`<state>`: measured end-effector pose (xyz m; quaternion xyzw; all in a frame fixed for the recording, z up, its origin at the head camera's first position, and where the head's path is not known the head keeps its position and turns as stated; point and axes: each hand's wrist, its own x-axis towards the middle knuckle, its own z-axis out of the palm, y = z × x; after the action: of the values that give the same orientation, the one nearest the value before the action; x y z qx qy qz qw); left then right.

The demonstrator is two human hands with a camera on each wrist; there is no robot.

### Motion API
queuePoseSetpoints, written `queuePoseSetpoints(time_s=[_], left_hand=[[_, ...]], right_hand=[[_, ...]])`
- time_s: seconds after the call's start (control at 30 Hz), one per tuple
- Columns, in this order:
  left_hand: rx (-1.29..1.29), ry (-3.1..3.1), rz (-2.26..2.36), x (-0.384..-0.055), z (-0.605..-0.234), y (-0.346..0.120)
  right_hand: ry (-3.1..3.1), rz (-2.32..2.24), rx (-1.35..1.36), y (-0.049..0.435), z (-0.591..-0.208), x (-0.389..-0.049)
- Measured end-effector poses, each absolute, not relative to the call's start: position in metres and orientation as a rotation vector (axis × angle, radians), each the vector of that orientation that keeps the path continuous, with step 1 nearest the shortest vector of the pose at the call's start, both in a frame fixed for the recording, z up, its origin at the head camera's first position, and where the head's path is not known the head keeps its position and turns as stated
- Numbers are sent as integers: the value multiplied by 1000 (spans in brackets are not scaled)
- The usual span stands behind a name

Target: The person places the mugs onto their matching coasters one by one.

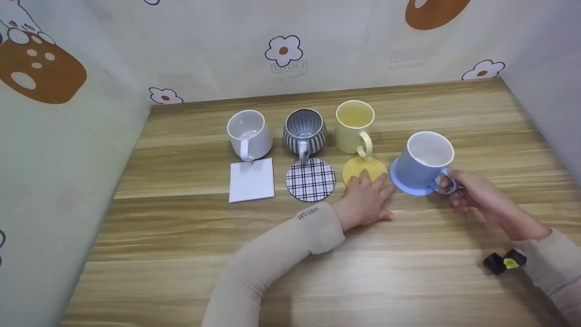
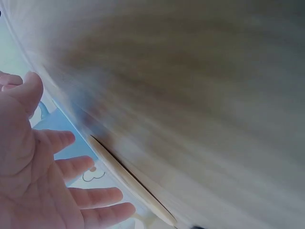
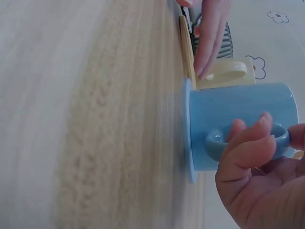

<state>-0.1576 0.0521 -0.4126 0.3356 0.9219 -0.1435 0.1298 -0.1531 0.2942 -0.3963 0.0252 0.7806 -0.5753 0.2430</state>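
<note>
A blue mug (image 1: 423, 159) stands upright on a round blue coaster (image 1: 399, 179). My right hand (image 1: 476, 195) grips its handle (image 3: 217, 143), fingers curled through and around it. My left hand (image 1: 366, 200) has its fingers spread over the near part of a round yellow coaster (image 1: 358, 167); whether they touch it I cannot tell. In the left wrist view the left palm faces the camera with straight, separate fingers, the coaster's edge (image 2: 131, 183) beside them. Behind that coaster stands a yellow mug (image 1: 347, 136), its handle toward me.
Further left are a striped grey mug (image 1: 313, 144) behind a round plaid coaster (image 1: 311, 181), and a white mug (image 1: 261, 143) behind a square white coaster (image 1: 252, 184). Patterned walls (image 1: 218, 59) border the wooden table (image 1: 181, 245). A small black object (image 1: 494, 263) shows beside the right sleeve.
</note>
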Motion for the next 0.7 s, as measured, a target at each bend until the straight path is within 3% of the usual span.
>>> queuePoseSetpoints(time_s=[0.47,0.7], left_hand=[[913,2726,-367,-158,-409,12],[865,2723,-369,-154,-408,-1]], right_hand=[[2159,-1839,70,311,-371,-158],[2094,-2081,-3,295,-353,-162]])
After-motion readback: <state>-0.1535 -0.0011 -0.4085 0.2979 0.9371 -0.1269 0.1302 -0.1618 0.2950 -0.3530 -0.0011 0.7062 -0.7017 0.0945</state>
